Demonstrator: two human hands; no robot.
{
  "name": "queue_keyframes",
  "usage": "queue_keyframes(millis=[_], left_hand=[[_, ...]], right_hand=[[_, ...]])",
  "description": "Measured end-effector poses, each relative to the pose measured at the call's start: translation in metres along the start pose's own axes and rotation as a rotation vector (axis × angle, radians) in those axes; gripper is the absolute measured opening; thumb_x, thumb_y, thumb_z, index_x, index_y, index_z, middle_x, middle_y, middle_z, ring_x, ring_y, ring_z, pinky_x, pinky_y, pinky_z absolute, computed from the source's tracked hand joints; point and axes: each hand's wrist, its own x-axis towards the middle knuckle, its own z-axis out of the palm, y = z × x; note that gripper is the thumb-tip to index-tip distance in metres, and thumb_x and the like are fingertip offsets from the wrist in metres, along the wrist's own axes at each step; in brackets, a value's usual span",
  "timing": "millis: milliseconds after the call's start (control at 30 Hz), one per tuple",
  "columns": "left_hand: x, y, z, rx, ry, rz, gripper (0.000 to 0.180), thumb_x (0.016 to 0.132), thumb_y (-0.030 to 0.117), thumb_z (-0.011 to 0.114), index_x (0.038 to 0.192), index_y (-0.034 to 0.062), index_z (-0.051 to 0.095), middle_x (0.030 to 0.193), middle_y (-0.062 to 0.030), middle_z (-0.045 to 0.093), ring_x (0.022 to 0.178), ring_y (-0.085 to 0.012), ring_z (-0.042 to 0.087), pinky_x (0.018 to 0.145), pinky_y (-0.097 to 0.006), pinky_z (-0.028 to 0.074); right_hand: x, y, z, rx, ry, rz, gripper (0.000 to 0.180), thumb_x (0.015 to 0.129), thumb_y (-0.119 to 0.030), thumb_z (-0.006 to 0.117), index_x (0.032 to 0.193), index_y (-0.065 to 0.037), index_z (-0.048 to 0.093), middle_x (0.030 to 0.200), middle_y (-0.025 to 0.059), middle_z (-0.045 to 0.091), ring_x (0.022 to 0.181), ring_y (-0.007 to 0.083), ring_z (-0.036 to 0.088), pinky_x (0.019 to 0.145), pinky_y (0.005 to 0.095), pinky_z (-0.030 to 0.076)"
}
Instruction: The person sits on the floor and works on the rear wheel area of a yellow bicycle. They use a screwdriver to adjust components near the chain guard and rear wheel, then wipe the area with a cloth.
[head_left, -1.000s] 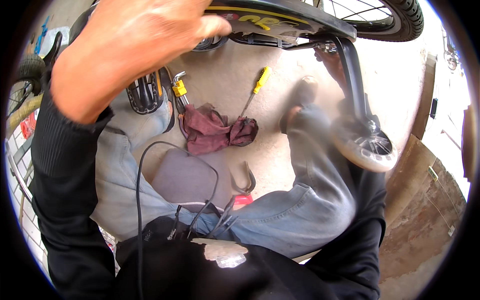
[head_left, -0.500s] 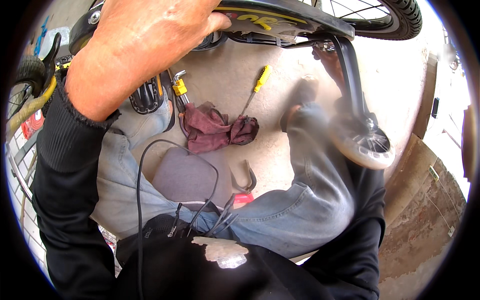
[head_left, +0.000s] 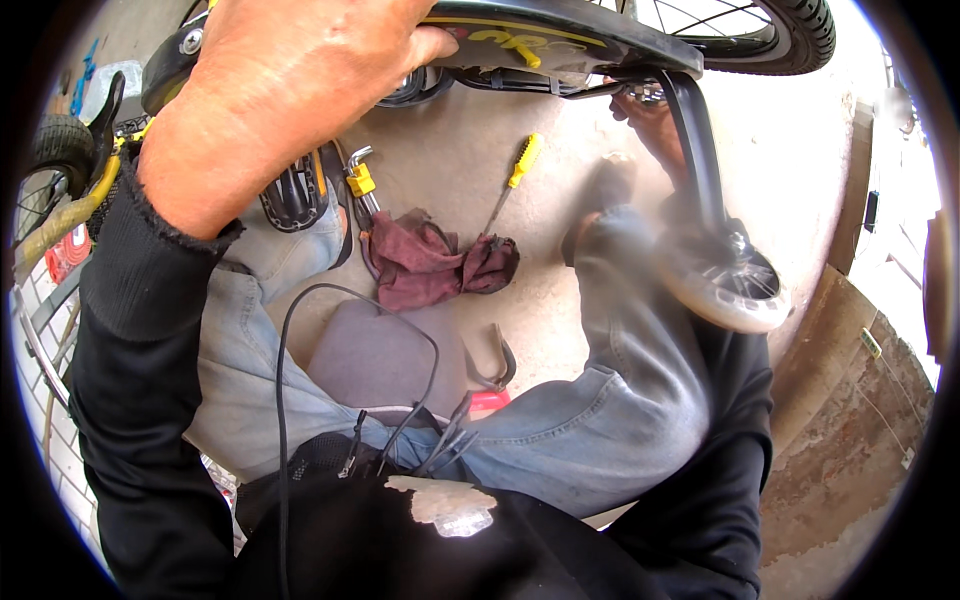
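The left hand [head_left: 285, 95], at eleven o'clock, is clamped on the black bicycle frame [head_left: 560, 40]. The right hand [head_left: 650, 115] at one o'clock reaches the training-wheel bracket [head_left: 695, 170]; whether its grip is closed cannot be told. A maroon rag [head_left: 430, 262] lies on the floor [head_left: 450, 180].

Outdoor repair area on a bare concrete floor [head_left: 470, 130]. A bicycle wheel [head_left: 770, 35], a yellow-handled screwdriver [head_left: 512, 180], a rag [head_left: 430, 262] and a weathered wall [head_left: 850, 420] indicate informal bicycle servicing.

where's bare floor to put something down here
Bare concrete lies between the yellow-handled screwdriver and the right shoe, and below the maroon rag beside the grey seat. It is crowded around the pedal and wrench under the left hand.
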Motion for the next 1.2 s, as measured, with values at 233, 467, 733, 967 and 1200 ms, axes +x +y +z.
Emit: queue_keyframes(millis=[233,467,733,967,1200], left_hand=[[0.002,0.002,-0.002,-0.053,0.001,0.012,0.03,0.074,0.028,0.076,0.076,0.0042,0.058,0.07,-0.0139,0.061,0.071,-0.0338,0.064,0.064,-0.044,0.05],[0.005,-0.011,0.004,-0.12,-0.025,0.052,0.031,0.074,0.029,0.076,0.078,0.0038,0.059,0.072,-0.0141,0.062,0.072,-0.0331,0.065,0.064,-0.043,0.05],[0.001,-0.004,0.004,-0.034,0.046,0.047,0.03,0.074,0.03,0.076,0.078,0.0048,0.06,0.073,-0.0123,0.063,0.072,-0.0307,0.066,0.063,-0.042,0.05],[0.003,-0.002,0.008,-0.134,0.004,0.001,0.028,0.074,0.025,0.076,0.077,0.003,0.06,0.076,-0.0154,0.064,0.075,-0.0344,0.065,0.067,-0.044,0.051],[0.003,-0.013,0.013,-0.204,0.106,0.088,0.027,0.073,0.024,0.075,0.077,0.0033,0.058,0.075,-0.0158,0.063,0.075,-0.0354,0.064,0.068,-0.045,0.049]], right_hand=[[0.003,-0.003,0.006,-0.058,-0.037,0.054,0.029,0.094,-0.029,0.065,0.094,0.0,0.068,0.081,0.0069,0.072,0.07,0.0115,0.066,0.06,0.0248,0.051],[0.003,-0.015,0.002,-0.051,0.073,0.137,0.021,0.083,-0.017,0.076,0.086,0.002,0.067,0.07,0.0082,0.066,0.063,0.0134,0.063,0.054,0.0265,0.05],[0.001,-0.037,0.0,-0.66,-0.045,-0.099,0.027,0.081,-0.027,0.074,0.083,-0.001,0.065,0.068,0.0063,0.062,0.06,0.0121,0.059,0.053,0.0284,0.047],[0.006,-0.043,0.008,-0.458,-0.197,0.375,0.028,0.081,-0.031,0.072,0.083,-0.004,0.066,0.066,0.0038,0.062,0.057,0.0109,0.057,0.052,0.0275,0.047],[-0.014,-0.044,-0.007,-0.272,-0.123,0.271,0.043,0.084,-0.047,0.071,0.079,-0.005,0.065,0.068,-0.0009,0.058,0.059,0.0083,0.049,0.051,0.0263,0.041]])
